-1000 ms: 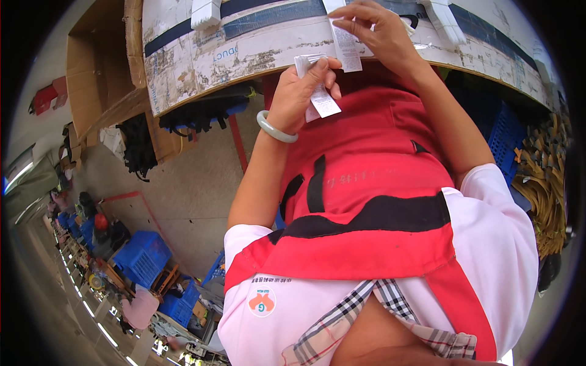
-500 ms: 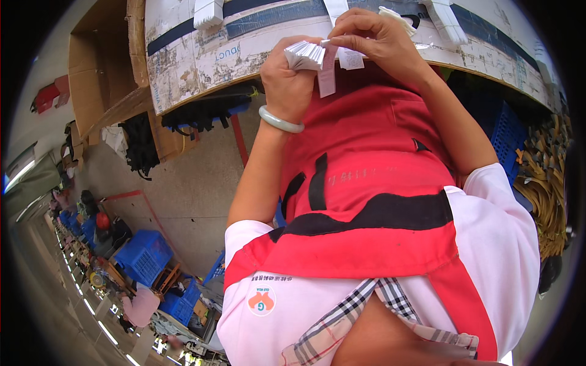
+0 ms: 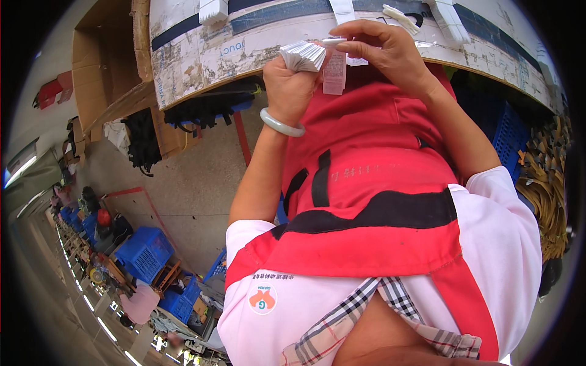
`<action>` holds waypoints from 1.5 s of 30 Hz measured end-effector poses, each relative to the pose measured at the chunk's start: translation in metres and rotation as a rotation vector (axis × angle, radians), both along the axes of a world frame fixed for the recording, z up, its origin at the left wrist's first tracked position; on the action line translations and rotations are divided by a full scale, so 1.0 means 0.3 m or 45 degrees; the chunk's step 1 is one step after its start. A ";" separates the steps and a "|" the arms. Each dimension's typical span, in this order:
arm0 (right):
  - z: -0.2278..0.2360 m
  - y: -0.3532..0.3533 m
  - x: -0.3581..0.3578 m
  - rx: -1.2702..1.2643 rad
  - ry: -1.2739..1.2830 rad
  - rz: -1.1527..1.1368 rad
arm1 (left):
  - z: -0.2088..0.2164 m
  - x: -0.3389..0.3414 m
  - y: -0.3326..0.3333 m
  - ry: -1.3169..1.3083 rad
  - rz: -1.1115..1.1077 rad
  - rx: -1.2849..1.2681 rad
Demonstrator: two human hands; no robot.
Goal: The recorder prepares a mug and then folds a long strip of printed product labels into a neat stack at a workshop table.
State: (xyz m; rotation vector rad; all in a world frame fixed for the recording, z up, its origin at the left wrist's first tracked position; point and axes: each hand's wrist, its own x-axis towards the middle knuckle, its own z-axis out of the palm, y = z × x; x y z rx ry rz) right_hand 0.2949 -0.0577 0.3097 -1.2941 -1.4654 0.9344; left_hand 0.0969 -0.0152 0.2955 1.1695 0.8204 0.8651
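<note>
My left hand is closed around a fanned stack of white labels, in front of the table's near edge. Just to its right, my right hand pinches a folded white label between thumb and fingertips. A thin printed label strip hangs down between the two hands, over my red apron. Its upper end is partly hidden by the fingers, so I cannot tell which hand bears it. Behind my right fingers another white strip lies on the table.
On the worn, paper-covered table lie a white label bundle at left, another bundle at right and a cream-coloured folded piece. A cardboard box stands left. Black straps hang under the table edge; a blue crate is at right.
The right hand has shifted slightly nearer and right, drawing the folded label a little away from the stack. The printed strip now faces me more flatly. The left hand keeps its grip.
</note>
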 end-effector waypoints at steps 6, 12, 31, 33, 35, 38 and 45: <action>0.001 -0.007 0.003 0.026 0.043 0.021 | 0.005 0.008 -0.012 -0.083 0.015 -0.036; -0.001 -0.013 -0.010 -0.019 0.045 0.000 | -0.008 0.003 -0.013 -0.107 0.039 -0.060; -0.026 -0.016 -0.014 -0.111 0.253 0.072 | -0.012 0.008 -0.019 -0.137 0.039 0.017; -0.016 -0.017 -0.012 -0.132 0.237 0.082 | -0.013 0.004 -0.017 -0.111 0.017 0.032; -0.014 -0.018 -0.014 -0.153 0.222 0.093 | -0.017 0.001 -0.020 -0.108 0.029 0.019; -0.020 -0.021 -0.017 -0.155 0.294 0.090 | -0.034 -0.002 -0.024 -0.142 0.039 0.006; -0.030 -0.020 -0.015 -0.042 0.048 0.040 | -0.039 -0.001 -0.031 -0.081 -0.001 0.005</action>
